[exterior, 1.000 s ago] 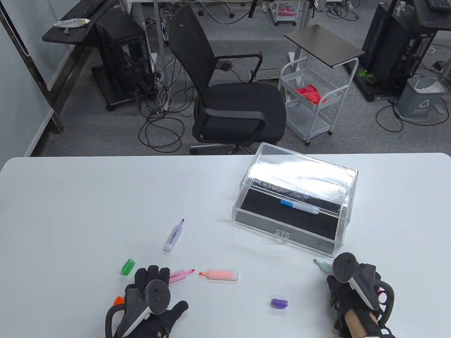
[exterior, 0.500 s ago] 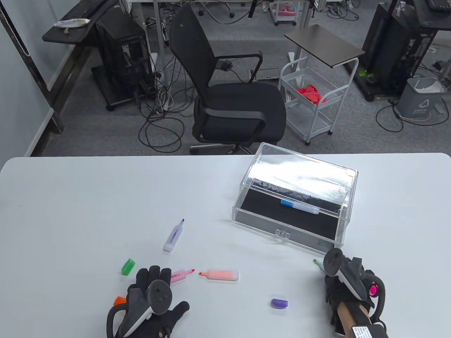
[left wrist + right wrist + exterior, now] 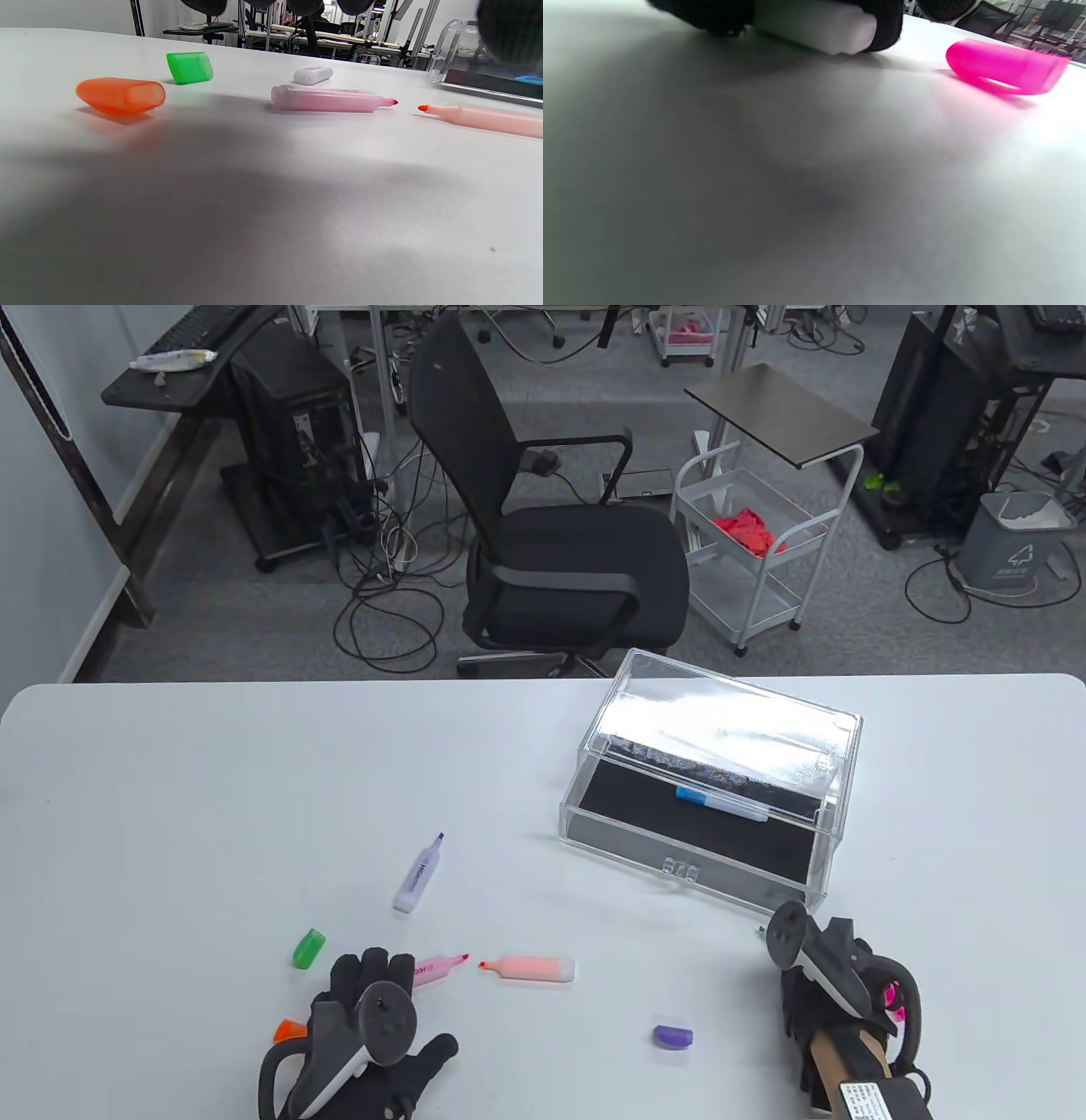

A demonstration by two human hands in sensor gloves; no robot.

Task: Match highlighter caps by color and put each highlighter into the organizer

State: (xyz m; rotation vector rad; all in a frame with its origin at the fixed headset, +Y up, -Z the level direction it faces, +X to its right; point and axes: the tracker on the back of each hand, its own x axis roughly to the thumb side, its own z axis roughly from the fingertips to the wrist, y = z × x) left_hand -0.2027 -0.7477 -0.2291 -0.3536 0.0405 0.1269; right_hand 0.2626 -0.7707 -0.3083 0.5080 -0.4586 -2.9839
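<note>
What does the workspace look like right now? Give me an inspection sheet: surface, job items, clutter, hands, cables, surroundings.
Surface: white table, bare apart from the job's things.
Job's things: clear organizer holds a blue highlighter. Uncapped purple highlighter, pink highlighter and orange highlighter lie loose. Loose caps: green cap, orange cap, purple cap, pink cap.
Clutter: nothing seen.
Hands: left hand rests flat, holding nothing; right hand grips a pale highlighter body, green tip just showing.
Cables: tangle on the floor beyond the table; none on it.
Surroundings: office chair, white cart, grey bin.
</note>
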